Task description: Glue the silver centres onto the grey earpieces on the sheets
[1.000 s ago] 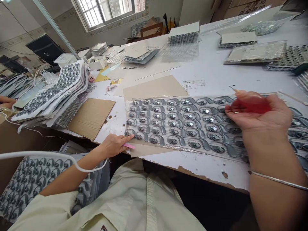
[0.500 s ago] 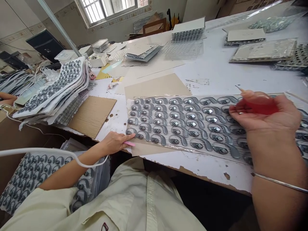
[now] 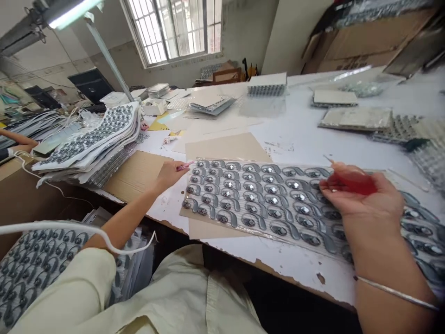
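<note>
A long clear blister sheet (image 3: 264,199) of grey ear-hook parts lies on a cardboard backing (image 3: 225,146) on the white table. My left hand (image 3: 170,174) is at the sheet's far left corner, fingers closed on a thin pink tool (image 3: 185,165) whose tip touches the sheet's edge. My right hand (image 3: 361,197) rests palm up on the right part of the sheet, fingers curled round a red translucent tool (image 3: 351,182) with a thin metal tip pointing up and left.
A tall pile of filled sheets (image 3: 90,139) stands at the left, with brown cardboard (image 3: 135,174) beside it. More filled sheets (image 3: 31,269) sit in a box below my left arm. Stacked trays (image 3: 354,118) lie across the far table. Another person's arm (image 3: 17,139) shows at far left.
My left hand moved with the pink tool from the sheet's near left corner up to its far left corner. The camera tilted up. My right hand stayed on the sheet.
</note>
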Demonstrator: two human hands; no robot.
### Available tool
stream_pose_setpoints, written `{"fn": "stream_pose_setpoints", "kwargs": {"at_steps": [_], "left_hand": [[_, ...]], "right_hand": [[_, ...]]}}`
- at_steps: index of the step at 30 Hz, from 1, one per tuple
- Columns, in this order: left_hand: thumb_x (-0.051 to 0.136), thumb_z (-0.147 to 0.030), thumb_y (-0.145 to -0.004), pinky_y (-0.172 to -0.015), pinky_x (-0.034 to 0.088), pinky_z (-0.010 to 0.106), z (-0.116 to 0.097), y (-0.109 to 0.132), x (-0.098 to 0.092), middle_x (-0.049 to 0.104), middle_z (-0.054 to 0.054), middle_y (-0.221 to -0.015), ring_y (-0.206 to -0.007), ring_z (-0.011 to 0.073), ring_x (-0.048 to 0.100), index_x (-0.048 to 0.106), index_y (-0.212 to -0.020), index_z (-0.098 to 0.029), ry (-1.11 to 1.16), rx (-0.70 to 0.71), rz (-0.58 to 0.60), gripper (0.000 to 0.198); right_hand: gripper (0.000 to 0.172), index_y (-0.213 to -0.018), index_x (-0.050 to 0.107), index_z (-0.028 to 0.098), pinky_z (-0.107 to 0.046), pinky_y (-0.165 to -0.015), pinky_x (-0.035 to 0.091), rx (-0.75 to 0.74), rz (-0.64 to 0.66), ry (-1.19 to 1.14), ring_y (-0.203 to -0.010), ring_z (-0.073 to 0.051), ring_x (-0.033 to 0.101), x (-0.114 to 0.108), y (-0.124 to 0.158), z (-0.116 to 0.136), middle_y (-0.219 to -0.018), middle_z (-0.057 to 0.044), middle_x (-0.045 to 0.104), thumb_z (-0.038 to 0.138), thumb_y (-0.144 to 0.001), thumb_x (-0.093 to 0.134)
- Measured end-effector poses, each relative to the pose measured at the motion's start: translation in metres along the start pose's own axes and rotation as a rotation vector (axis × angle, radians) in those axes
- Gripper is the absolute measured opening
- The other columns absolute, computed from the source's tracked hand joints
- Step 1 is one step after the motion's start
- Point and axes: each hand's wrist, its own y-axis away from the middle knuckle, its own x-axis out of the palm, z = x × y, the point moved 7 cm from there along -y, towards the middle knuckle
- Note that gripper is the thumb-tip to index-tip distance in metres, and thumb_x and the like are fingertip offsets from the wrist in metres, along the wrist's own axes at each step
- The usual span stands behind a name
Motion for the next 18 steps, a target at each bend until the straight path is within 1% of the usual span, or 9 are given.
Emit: {"fn": "stream_pose_setpoints", "kwargs": {"at_steps": [1, 3, 5, 7, 9, 12, 15, 18], "left_hand": [[0.059, -0.037, -0.083, -0.054, 0.033, 0.022, 0.003, -0.015, 0.001, 0.059, 0.000, -0.059, -0.056, 0.0118, 0.048, 0.073, -0.090, -0.011, 0.016, -0.035, -0.005, 0.030], [0.063, -0.034, -0.078, -0.054, 0.030, 0.022, 0.003, -0.036, 0.004, 0.055, -0.001, -0.057, -0.057, 0.0115, 0.046, 0.073, -0.084, -0.011, 0.047, -0.065, 0.001, 0.026], [0.063, -0.032, -0.076, -0.055, 0.029, 0.022, -0.003, -0.045, 0.010, 0.052, -0.001, -0.058, -0.059, 0.0114, 0.045, 0.073, -0.082, -0.011, 0.071, -0.050, 0.038, 0.024], [0.063, -0.034, -0.076, -0.055, 0.029, 0.021, -0.007, -0.044, 0.019, 0.048, -0.003, -0.056, -0.057, 0.0107, 0.042, 0.073, -0.083, -0.011, 0.088, -0.013, 0.121, 0.025], [0.065, -0.038, -0.074, -0.054, 0.027, 0.021, -0.006, -0.036, 0.028, 0.040, -0.005, -0.053, -0.054, 0.0095, 0.037, 0.073, -0.084, -0.011, 0.102, 0.009, 0.234, 0.030], [0.067, -0.045, -0.071, -0.052, 0.024, 0.020, 0.001, -0.026, 0.037, 0.031, -0.007, -0.051, -0.052, 0.0082, 0.031, 0.072, -0.091, -0.011, 0.137, 0.015, 0.387, 0.040], [0.068, -0.050, -0.069, -0.052, 0.024, 0.021, 0.005, -0.021, 0.045, 0.032, -0.007, -0.051, -0.053, 0.0080, 0.029, 0.072, -0.095, -0.010, 0.204, 0.004, 0.497, 0.048], [0.071, -0.051, -0.064, -0.051, 0.024, 0.021, 0.007, -0.020, 0.050, 0.037, -0.006, -0.051, -0.053, 0.0082, 0.031, 0.073, -0.092, -0.010, 0.265, -0.004, 0.565, 0.050]], "right_hand": [[0.033, -0.067, 0.055, 0.011, -0.029, -0.044, 0.048, 0.011, -0.010, -0.005, -0.061, -0.014, 0.050, 0.000, 0.000, 0.000, -0.083, -0.009, 0.063, 0.029, -0.084, 0.033], [0.033, -0.068, 0.056, 0.012, -0.029, -0.043, 0.049, 0.025, -0.027, -0.032, -0.061, -0.014, 0.052, 0.000, 0.000, 0.001, -0.083, -0.010, 0.064, 0.029, -0.085, 0.033], [0.032, -0.072, 0.059, 0.012, -0.030, -0.042, 0.050, 0.025, -0.032, -0.061, -0.063, -0.016, 0.054, 0.001, 0.000, 0.003, -0.084, -0.011, 0.066, 0.029, -0.085, 0.035], [0.030, -0.076, 0.061, 0.011, -0.030, -0.040, 0.050, 0.019, -0.031, -0.082, -0.066, -0.018, 0.057, 0.001, 0.001, 0.004, -0.086, -0.014, 0.067, 0.027, -0.083, 0.038], [0.027, -0.076, 0.061, 0.009, -0.029, -0.040, 0.050, 0.017, -0.031, -0.103, -0.068, -0.020, 0.059, 0.001, 0.001, 0.006, -0.086, -0.015, 0.067, 0.026, -0.082, 0.040], [0.026, -0.073, 0.058, 0.010, -0.028, -0.041, 0.050, -0.005, -0.014, -0.143, -0.065, -0.018, 0.059, 0.002, 0.001, 0.009, -0.083, -0.013, 0.066, 0.024, -0.083, 0.039], [0.029, -0.075, 0.058, 0.009, -0.027, -0.042, 0.051, -0.012, -0.013, -0.150, -0.066, -0.017, 0.059, 0.003, 0.002, 0.009, -0.082, -0.013, 0.066, 0.025, -0.085, 0.036], [0.027, -0.075, 0.058, 0.010, -0.028, -0.041, 0.051, 0.004, -0.045, -0.127, -0.066, -0.018, 0.059, 0.002, 0.003, 0.006, -0.079, -0.012, 0.066, 0.024, -0.085, 0.037]]}}
